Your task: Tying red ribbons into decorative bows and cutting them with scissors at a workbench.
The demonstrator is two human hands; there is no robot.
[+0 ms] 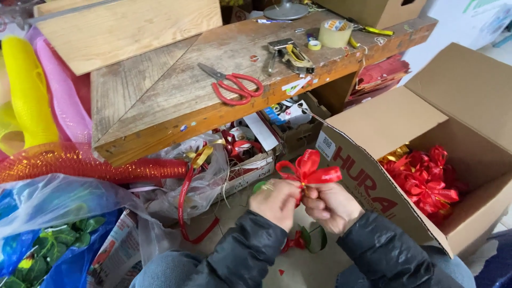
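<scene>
Where the view begins at the left, rolls of yellow mesh (24, 90) and pink mesh (64, 96) lean beside a wooden workbench (154, 101), with a red mesh roll (90, 168) and a clear plastic bag of green leaves (53, 240) below them. On the bench lie red-handled scissors (232, 85), a staple gun (290, 55) and a roll of tape (335, 33). Low in the middle, the left hand (276, 202) and the right hand (330, 205) are pressed close together, each pinching the knot of a red ribbon bow (308, 169), whose loops fan out just above the fingers. To the right, an open cardboard box (384, 122) stands on the floor, holding a heap of finished red bows (426, 184).
</scene>
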